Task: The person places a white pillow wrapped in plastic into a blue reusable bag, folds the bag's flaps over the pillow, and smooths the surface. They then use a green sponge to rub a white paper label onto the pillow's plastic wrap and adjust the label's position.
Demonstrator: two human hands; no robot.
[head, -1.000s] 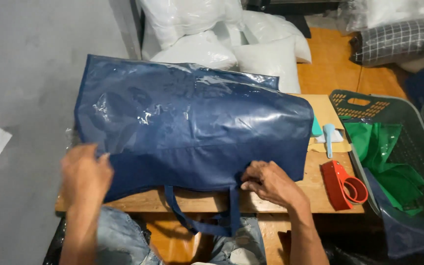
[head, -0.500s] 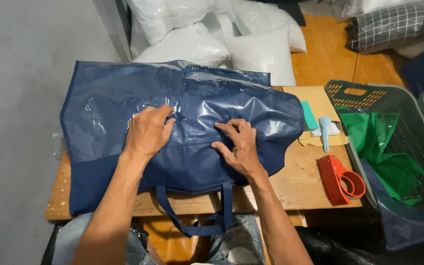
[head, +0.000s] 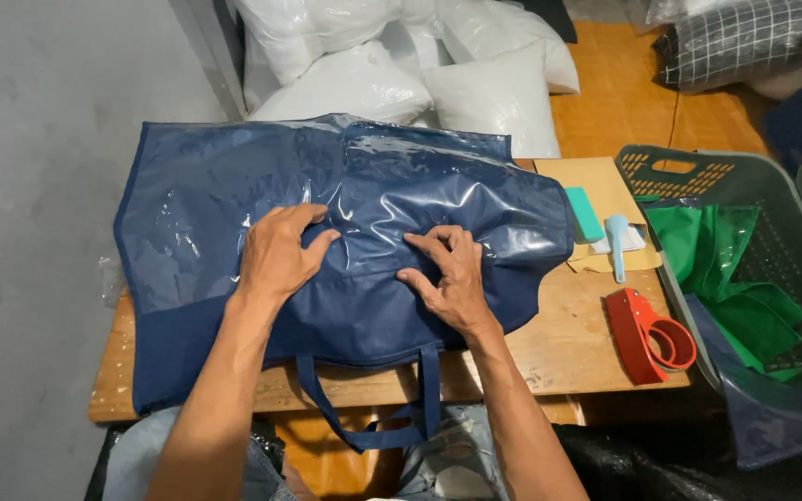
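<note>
A large navy blue storage bag point(head: 197, 213) with a clear plastic front panel lies flat across a small wooden table point(head: 568, 343). Its carry handle point(head: 373, 417) hangs over the near table edge. My left hand point(head: 280, 250) presses on the middle of the bag, fingers spread over the plastic. My right hand point(head: 452, 274) rests beside it with fingertips bent, pinching at the seam where plastic meets fabric. Neither hand lifts the bag.
A red tape dispenser point(head: 647, 334) lies at the table's right end, with a brown envelope point(head: 605, 195), a teal block point(head: 585, 213) and a light blue tool point(head: 616, 243) behind it. A grey basket point(head: 679, 167) holds green fabric point(head: 744, 288). White pillows point(head: 475, 83) are stacked beyond.
Both hands moved from the bag's near edge up onto its middle, and now press there. The view has come closer to the bag.
</note>
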